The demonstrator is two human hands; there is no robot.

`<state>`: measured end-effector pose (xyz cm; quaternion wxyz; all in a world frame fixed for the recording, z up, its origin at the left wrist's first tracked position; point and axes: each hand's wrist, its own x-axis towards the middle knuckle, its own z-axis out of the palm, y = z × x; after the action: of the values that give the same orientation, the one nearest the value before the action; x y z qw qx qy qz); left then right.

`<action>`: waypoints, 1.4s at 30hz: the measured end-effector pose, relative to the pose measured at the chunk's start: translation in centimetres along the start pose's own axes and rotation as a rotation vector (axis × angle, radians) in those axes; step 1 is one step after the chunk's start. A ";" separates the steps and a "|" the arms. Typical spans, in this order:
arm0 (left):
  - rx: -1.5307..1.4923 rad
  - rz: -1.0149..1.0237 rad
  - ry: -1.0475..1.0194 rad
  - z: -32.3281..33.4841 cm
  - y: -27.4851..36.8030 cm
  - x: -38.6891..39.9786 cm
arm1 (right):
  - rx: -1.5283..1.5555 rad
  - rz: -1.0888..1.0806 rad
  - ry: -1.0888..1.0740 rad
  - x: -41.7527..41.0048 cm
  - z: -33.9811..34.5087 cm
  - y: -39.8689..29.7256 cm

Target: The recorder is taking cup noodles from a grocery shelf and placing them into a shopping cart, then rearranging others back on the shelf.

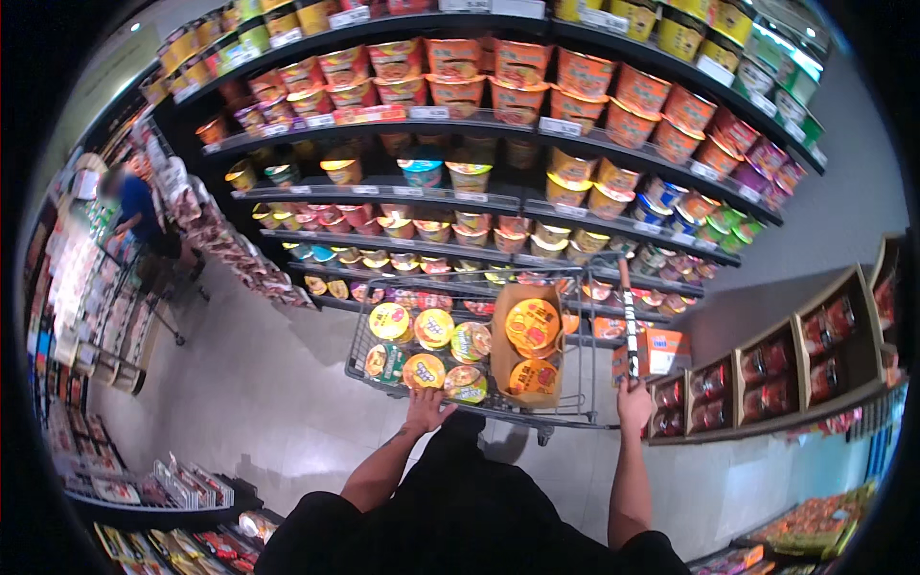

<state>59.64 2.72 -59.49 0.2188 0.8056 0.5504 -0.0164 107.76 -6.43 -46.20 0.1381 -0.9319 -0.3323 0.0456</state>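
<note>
A wire shopping cart (575, 359) stands before me, side-on, holding several instant noodle cups (434, 329). An open cardboard box (503, 309) in its right part holds orange-lidded noodle tubs (532, 323). My left hand (429, 410) rests at the cart's near rim, fingertips by an orange-lidded cup (424, 371); whether it grips the rim is hard to tell. My right hand (635, 404) is closed around the near end of the cart's handle bar (630, 323), which runs away from me at the cart's right end.
Shelves of noodle cups (402, 188) rise behind the cart. At right are an orange carton (658, 351) and a display rack with red packs (773, 359). A person (136, 208) stands with a cart in the left aisle. Low displays (187, 489) flank me at the lower left.
</note>
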 end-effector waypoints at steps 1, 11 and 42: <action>-0.008 0.009 -0.024 -0.1 0.1 0.0 | 0.004 0.009 -0.004 -0.2 -0.4 -0.2; 0.040 -0.005 -0.019 -1.6 1.1 -0.3 | 0.027 -0.053 0.098 0.2 0.8 0.6; -0.174 0.201 0.009 -3.0 -2.3 -3.0 | 0.239 -0.014 0.279 -3.5 -0.4 0.5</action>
<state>55.74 1.88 -56.77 0.2860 0.8347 0.4671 0.0571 105.40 -9.08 -46.00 0.2928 -0.9037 -0.3089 -0.0461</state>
